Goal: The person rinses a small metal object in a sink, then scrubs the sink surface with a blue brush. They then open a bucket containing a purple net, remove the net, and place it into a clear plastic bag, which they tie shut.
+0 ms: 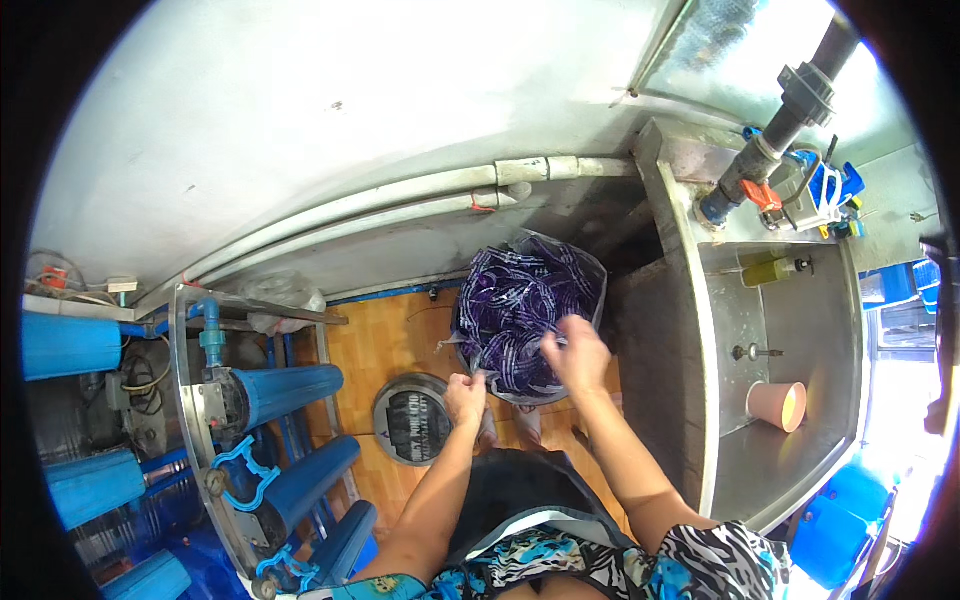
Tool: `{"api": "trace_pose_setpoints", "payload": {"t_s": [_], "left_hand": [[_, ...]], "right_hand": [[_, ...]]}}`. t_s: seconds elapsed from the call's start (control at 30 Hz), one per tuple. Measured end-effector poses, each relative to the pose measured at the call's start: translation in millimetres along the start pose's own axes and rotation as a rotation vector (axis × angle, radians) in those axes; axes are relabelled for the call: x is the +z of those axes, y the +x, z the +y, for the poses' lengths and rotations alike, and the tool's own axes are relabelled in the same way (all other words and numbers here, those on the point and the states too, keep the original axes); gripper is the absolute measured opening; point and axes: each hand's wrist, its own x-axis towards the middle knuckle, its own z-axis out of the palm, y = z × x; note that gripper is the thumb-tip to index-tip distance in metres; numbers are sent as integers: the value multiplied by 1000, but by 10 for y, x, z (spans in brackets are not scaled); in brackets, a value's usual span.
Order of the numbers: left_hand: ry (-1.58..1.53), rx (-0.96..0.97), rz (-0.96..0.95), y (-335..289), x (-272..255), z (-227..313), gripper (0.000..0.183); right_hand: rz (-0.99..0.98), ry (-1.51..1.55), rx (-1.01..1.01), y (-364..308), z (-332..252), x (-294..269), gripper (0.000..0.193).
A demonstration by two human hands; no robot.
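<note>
A clear plastic bag stands on the floor in front of me, filled with a tangled heap of purple-and-white printed strips. My left hand is closed at the bag's near left rim, its fingers pinching the plastic edge. Over the near right part of the heap is my right hand, with fingers curled and slightly blurred. Whether a strip sits between those fingers is hidden.
To the right stands a steel sink holding a pink cup and a bottle of yellow-green liquid. Blue filter housings on a metal frame line the left. A round dark lid lies on the wood-look floor. Pipes cross the wall.
</note>
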Motion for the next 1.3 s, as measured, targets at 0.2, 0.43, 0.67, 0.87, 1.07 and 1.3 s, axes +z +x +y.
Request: {"api": "trace_pose_setpoints", "payload": {"t_s": [0.2,0.43,0.67,0.87,1.07,1.3], "left_hand": [[213,6,-162,6,362,-123,50],[-134,-348,-105,249,281,-604,32],[-330,-35,79,406,265,-399,20],[-831,-253,-62,788,179,-226,20],[-629,-307,-80,756,152,-189,33],[-1156,-466,-174,859,214,-455,18]], "right_hand": [[-455,-185,-817,317,-703,1044,32],[-890,-545,-713,298,-15,1197,39],[-821,-350,-598,56,312,774,46],[-754,-83,-538,189,54,383,43],[-48,256,-549,677,-33,301,9],[3,-254,-120,1581,359,1036,40]]}}
